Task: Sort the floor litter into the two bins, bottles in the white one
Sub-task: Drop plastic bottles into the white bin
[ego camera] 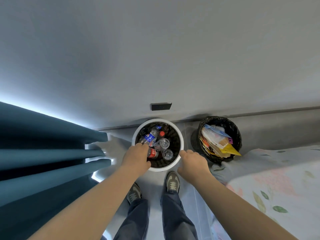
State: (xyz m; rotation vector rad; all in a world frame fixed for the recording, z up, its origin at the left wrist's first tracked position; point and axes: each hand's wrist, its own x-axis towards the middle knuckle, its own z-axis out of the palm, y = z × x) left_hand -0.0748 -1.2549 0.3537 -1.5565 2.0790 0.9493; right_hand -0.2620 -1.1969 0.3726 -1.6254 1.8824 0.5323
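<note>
The white bin [181, 138], lined in black, stands on the floor by the wall and holds several plastic bottles, among them a blue-label bottle [150, 137]. My left hand [136, 157] reaches over its near-left rim and grips a red-label bottle [153, 153], whose left end is hidden under my fingers. Just outside the right rim, my right hand [194, 163] hovers with loosely curled fingers and holds nothing. To the right, the black bin [237, 134] is full of paper and wrappers [218, 144].
A teal curtain [52, 144] hangs at the left. At the right, a bed with a floral sheet [270, 179] touches the black bin. My shoes [172, 181] stand on the grey floor just before the white bin. A black plate [161, 106] is on the wall.
</note>
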